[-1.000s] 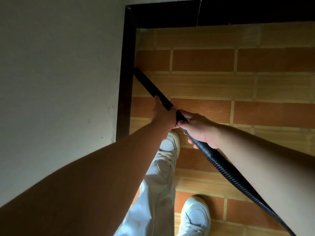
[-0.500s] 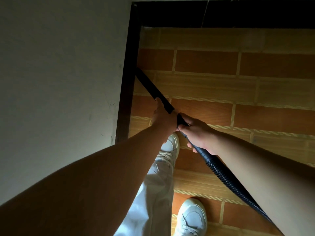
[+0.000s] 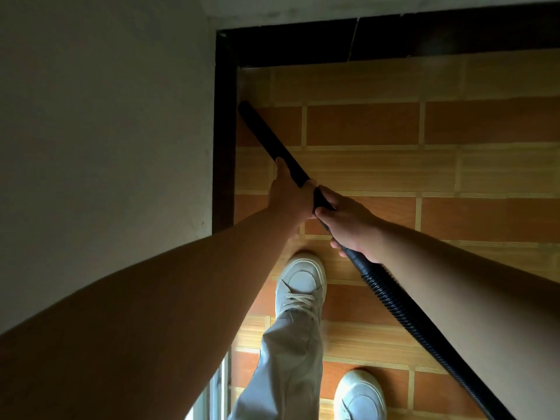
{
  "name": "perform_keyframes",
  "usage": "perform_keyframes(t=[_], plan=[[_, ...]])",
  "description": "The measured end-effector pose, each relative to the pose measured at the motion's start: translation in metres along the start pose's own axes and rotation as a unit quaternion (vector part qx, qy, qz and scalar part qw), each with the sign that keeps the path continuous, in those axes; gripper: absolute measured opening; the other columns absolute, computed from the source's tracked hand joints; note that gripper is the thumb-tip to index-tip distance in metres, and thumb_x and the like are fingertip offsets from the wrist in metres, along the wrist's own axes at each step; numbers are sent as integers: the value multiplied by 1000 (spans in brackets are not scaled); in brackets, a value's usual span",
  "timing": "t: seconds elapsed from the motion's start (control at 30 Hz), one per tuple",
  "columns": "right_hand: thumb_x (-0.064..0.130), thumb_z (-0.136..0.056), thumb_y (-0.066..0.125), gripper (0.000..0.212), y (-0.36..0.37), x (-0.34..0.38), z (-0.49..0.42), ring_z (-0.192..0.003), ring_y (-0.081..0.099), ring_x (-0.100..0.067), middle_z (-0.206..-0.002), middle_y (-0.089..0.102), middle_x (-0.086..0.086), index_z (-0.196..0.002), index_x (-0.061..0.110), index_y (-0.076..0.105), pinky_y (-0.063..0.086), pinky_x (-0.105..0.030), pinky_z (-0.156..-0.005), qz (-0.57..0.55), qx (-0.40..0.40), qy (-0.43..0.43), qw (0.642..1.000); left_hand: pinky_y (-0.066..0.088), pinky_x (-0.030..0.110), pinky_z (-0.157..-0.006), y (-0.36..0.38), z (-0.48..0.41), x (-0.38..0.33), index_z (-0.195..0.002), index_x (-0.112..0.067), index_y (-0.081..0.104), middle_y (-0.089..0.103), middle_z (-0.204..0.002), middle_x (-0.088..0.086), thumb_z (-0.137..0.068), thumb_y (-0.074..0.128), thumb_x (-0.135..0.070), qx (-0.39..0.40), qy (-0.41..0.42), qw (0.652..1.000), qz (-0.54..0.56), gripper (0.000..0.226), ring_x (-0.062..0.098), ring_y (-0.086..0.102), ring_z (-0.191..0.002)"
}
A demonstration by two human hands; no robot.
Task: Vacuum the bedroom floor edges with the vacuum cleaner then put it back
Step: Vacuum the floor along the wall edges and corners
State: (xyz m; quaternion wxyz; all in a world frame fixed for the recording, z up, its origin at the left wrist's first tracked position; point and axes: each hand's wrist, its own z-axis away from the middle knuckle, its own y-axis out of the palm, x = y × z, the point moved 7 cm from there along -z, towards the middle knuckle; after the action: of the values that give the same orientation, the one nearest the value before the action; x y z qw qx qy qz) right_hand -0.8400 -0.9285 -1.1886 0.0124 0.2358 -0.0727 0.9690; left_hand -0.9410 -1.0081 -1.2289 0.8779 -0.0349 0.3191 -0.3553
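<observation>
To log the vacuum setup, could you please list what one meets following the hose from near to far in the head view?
ribbed hose → right hand → left hand → crevice nozzle → dark skirting board at the far wall

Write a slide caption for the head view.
Left hand and right hand grip the vacuum wand, tip at the dark baseboard.

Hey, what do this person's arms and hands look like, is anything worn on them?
The left arm and right arm are bare as far as the frame shows, with no sleeves in view. The left hand and right hand wear no gloves, and no watch, bracelet or ring shows. The light is dim, so small marks cannot be made out.
</observation>
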Motion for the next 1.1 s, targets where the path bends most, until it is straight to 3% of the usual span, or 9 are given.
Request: perform_keyframes(t=[0.23, 0.37, 0.53, 0.63, 0.77, 0.83, 0.9, 1.03, 1.1], plan=[[28, -108, 41, 42, -14, 25, -10, -76, 62, -27, -99, 63, -5, -144, 50, 40, 56, -39, -65, -9, -9, 7, 1000, 65, 50, -71, -4, -15, -25, -160, -39, 14, 55, -134, 8, -101, 57, -11, 18, -7, 999, 34, 79, 29, 68, -105], [29, -107, 42, 42, -12, 29, -13, -75, 60, -25, -101, 65, -7, -143, 52, 41, 55, -40, -66, -20, -1, 9, 1000, 64, 49, -75, -9, -15, -30, -161, -43, 7, 53, -137, 8, -101, 57, -11, 25, -16, 999, 44, 84, 28, 68, -106], [30, -107, 43, 44, -5, 19, -6, -75, 60, -25, -103, 65, -12, -143, 54, 39, 55, -40, -64, -23, -2, 18, 1000, 65, 43, -68, -8, -5, -22, -160, -40, 16, 56, -133, 9, -100, 58, -9, 28, -19, 999, 41, 79, 28, 68, -103], [32, -107, 42, 42, -2, 3, 5, -74, 60, -24, -106, 67, -10, -142, 54, 41, 58, -41, -68, -9, 1, 23, 1000, 65, 49, -70, 0, 9, -10, -159, -39, 17, 55, -133, 13, -99, 59, -11, 27, -17, 999, 43, 79, 33, 67, -105], [33, -108, 43, 41, 0, -20, 26, -72, 57, -23, -96, 68, 13, -145, 51, 43, 54, -37, -63, 9, 10, 18, 1000, 64, 53, -71, 12, 35, 16, -159, -40, 13, 55, -133, 18, -99, 59, -10, 14, -41, 997, 66, 81, 38, 69, -102], [34, -108, 43, 39, 3, -32, 37, -72, 56, -24, -94, 70, 8, -142, 51, 46, 52, -36, -62, 21, 15, 24, 999, 64, 54, -72, 17, 48, 30, -159, -38, 13, 54, -137, 17, -99, 58, -8, 9, -48, 995, 87, 81, 37, 69, -102], [35, -107, 44, 37, 8, -44, 49, -74, 57, -25, -104, 71, -7, -142, 49, 48, 52, -37, -63, 40, 24, 28, 999, 64, 53, -71, 19, 61, 46, -160, -33, 14, 52, -139, 15, -99, 57, -6, -5, -57, 993, 101, 79, 33, 69, -98], [34, -108, 44, 38, 23, -69, 75, -76, 55, -24, -87, 64, 8, -145, 41, 46, 50, -31, -59, 69, 43, 27, 996, 64, 48, -57, 23, 91, 83, -155, -27, 22, 54, -133, 16, -100, 58, -6, -32, -80, 991, 102, 70, 23, 66, -79], [34, -107, 45, 39, 32, -84, 85, -74, 56, -23, -89, 64, 0, -146, 36, 46, 51, -31, -58, 95, 44, 33, 994, 63, 54, -59, 24, 104, 102, -153, -30, 23, 55, -130, 15, -99, 59, -9, -41, -86, 991, 98, 68, 29, 69, -85]])
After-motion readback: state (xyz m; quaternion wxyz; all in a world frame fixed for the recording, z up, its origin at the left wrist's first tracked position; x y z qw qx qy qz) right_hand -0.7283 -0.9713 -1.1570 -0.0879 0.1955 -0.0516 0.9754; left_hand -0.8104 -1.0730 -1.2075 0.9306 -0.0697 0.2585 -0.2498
